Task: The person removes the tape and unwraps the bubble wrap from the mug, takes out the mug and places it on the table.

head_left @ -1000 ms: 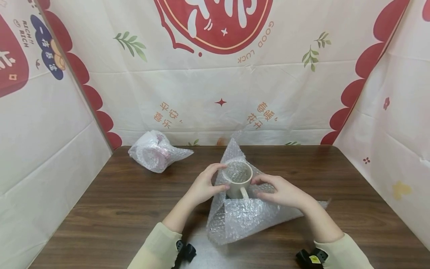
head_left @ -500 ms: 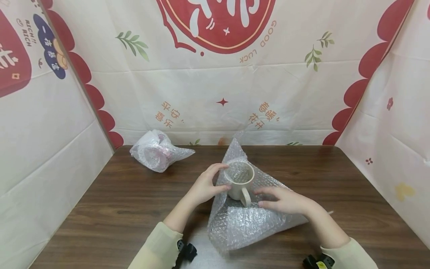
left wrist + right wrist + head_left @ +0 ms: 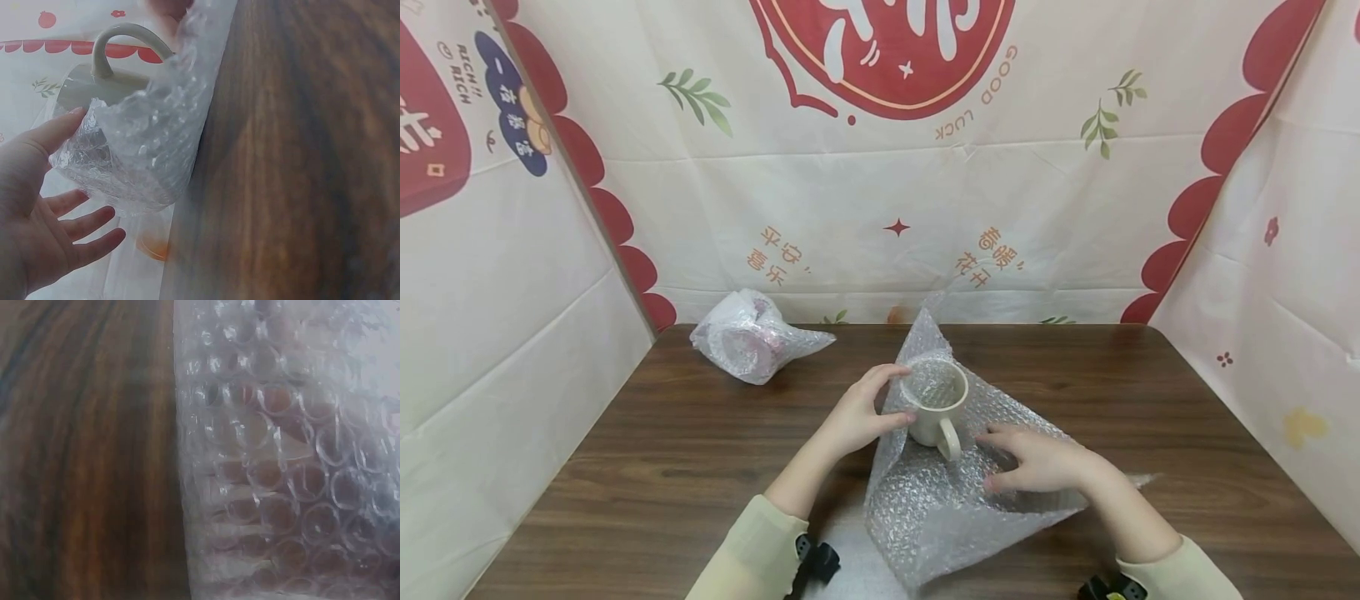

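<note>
A cream mug [image 3: 942, 421] stands upright on the bubble wrap [image 3: 917, 500], its handle towards the near side. Wrap rises along the mug's left side and covers part of its mouth. My left hand [image 3: 855, 417] is at that side, thumb against the wrap; in the left wrist view the fingers of this hand [image 3: 44, 212] are spread beside the wrapped mug [image 3: 87, 87]. To the right of the handle, my right hand [image 3: 1037, 460] hovers over or rests on the wrap; contact is unclear. Bubble wrap [image 3: 281, 487] hides most of that hand in the right wrist view.
A bubble-wrapped bundle [image 3: 752, 337] lies at the back left of the brown wooden table [image 3: 700, 483]. Printed cloth [image 3: 850, 192] hangs behind the table and at both sides. One wrap corner points up at the back, another stretches right beneath my right forearm.
My right hand has moved away from the mug, towards the right and nearer me. The front fold of wrap has come down from the mug, baring its handle. My left hand stays put.
</note>
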`<state>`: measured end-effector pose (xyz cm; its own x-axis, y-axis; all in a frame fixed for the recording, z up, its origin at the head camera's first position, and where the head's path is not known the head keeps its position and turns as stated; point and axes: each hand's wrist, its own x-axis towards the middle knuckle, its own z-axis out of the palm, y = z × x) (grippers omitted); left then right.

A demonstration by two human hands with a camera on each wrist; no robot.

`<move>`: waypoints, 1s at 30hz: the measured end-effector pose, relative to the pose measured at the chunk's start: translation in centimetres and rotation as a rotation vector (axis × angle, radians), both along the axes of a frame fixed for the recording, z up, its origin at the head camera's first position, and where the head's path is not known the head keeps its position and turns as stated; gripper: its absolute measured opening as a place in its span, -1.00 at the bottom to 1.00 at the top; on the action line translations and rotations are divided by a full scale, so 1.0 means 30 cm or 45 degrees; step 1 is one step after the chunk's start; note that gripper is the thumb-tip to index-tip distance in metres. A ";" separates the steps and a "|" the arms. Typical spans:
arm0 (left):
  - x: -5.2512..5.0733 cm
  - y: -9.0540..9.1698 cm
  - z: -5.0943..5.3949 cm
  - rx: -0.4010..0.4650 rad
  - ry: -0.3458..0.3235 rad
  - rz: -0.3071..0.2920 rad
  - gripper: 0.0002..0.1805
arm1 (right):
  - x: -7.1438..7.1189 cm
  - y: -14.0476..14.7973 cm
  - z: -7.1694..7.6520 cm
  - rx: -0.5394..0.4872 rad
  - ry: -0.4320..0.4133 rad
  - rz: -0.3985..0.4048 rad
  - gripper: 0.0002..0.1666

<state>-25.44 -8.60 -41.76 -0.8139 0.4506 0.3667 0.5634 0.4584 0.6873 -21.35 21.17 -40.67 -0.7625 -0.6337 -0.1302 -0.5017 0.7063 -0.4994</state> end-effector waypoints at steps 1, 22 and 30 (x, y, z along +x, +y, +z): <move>0.000 0.000 -0.001 0.001 0.001 -0.001 -0.32 | 0.000 0.000 -0.001 -0.001 -0.008 -0.007 -0.11; 0.002 0.005 0.002 0.007 -0.035 0.024 -0.33 | -0.055 0.004 -0.035 0.062 -0.037 -0.118 0.09; 0.005 0.007 0.004 0.031 -0.043 0.032 -0.33 | -0.097 0.025 -0.056 0.000 -0.059 -0.080 0.13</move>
<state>-25.28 -8.40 -41.63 -0.8370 0.4211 0.3495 0.5284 0.4554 0.7165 -24.25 21.91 -42.36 -0.7940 -0.5847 -0.1667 -0.4325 0.7358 -0.5211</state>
